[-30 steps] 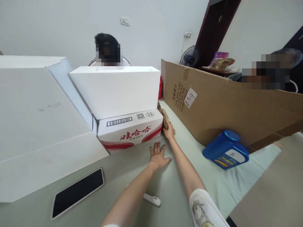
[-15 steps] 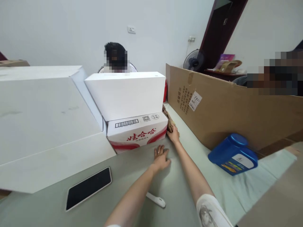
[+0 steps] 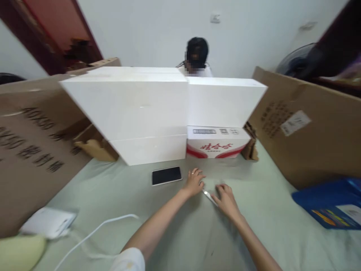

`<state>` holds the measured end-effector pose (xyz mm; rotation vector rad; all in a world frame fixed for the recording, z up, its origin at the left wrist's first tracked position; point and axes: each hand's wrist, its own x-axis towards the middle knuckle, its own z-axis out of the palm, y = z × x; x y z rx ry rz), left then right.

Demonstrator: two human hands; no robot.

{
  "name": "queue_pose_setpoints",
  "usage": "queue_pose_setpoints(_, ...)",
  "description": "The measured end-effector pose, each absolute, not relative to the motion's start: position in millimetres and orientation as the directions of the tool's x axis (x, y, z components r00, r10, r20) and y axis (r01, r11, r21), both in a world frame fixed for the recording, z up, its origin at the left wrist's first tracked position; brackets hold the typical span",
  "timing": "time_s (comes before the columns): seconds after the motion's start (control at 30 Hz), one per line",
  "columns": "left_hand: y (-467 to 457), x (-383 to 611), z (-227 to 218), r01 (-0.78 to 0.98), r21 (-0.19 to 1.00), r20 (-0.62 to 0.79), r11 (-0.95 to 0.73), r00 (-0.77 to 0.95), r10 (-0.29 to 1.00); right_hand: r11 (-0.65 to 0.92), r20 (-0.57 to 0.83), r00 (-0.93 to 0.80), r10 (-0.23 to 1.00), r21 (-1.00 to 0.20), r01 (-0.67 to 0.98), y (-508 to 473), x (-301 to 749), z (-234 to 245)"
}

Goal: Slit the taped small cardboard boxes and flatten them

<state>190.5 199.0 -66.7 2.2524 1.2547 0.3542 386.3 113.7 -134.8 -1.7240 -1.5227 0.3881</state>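
My left hand (image 3: 194,183) rests on the cloth-covered table with its fingers spread, a ring on one finger. Beside its fingertips lies a slim white handle-shaped tool (image 3: 208,196). At the tool's other end is my right hand (image 3: 228,201), slightly blurred, its thumb apart from the fingers. Whether that thumb touches the tool I cannot tell. A black-screened phone (image 3: 166,175) lies left of my left hand. Beyond both hands, a white and red carton (image 3: 217,145) stands under a plain white box (image 3: 220,105).
A large white box (image 3: 126,113) stands at the back left. Brown cardboard panels flank the table, left (image 3: 34,128) and right (image 3: 318,139). A blue bottle (image 3: 332,205) lies at right. A white cable (image 3: 98,227) runs near my left arm. Another person (image 3: 197,54) sits behind the boxes.
My right hand has let go of the brown cardboard piece beside the carton and come back toward me, near the white tool. My view has swung left, showing the left panel and cable.
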Motion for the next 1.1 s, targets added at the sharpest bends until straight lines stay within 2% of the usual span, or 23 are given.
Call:
queue_pose_setpoints(0.07,193.0,155.5,-68.8,0.718,0.583,0.012,-0.379,0.459,0.888,0.043,0.234,0.168,0.958,-0.691,0.722,97.8,370.6,-135.3)
queue_pose_setpoints(0.2,178.1,89.3,-76.4,0.731,0.614,0.121,-0.298,0.286,0.951,0.198,0.235,-0.049,0.971,-0.665,0.72,96.4,342.1,-138.5)
queue_pose_setpoints(0.33,173.8,26.5,-74.3,0.749,0.638,0.27,-0.178,-0.001,0.963,0.345,0.301,-0.192,0.934,-0.628,0.698,118.3,308.6,-140.2)
queue_pose_setpoints(0.47,205.5,-45.1,-43.1,0.746,0.666,0.383,0.029,-0.375,0.844,0.396,0.4,-0.178,0.899,-0.569,0.721,145.6,289.7,-145.1)
queue_pose_setpoints(0.57,246.4,-96.7,-6.3,0.717,0.681,0.42,0.146,-0.547,0.724,0.412,0.472,-0.15,0.869,-0.521,0.748,154.4,284.2,-154.8)
queue_pose_setpoints(0.7,284.8,-143.1,31.7,0.696,0.684,0.41,0.22,-0.616,0.673,0.426,0.561,-0.12,0.819,-0.453,0.783,157.6,280.0,-167.0)
queue_pose_setpoints(0.83,282.5,-161.4,40.6,0.696,0.671,0.405,0.255,-0.633,0.66,0.404,0.593,-0.086,0.801,-0.429,0.808,165.2,277.0,-170.4)
queue_pose_setpoints(1.1,169.2,-154.1,25.5,0.608,0.738,0.43,0.293,-0.759,0.489,0.317,0.507,-0.081,0.858,-0.4,0.86,169.6,279.2,-166.4)
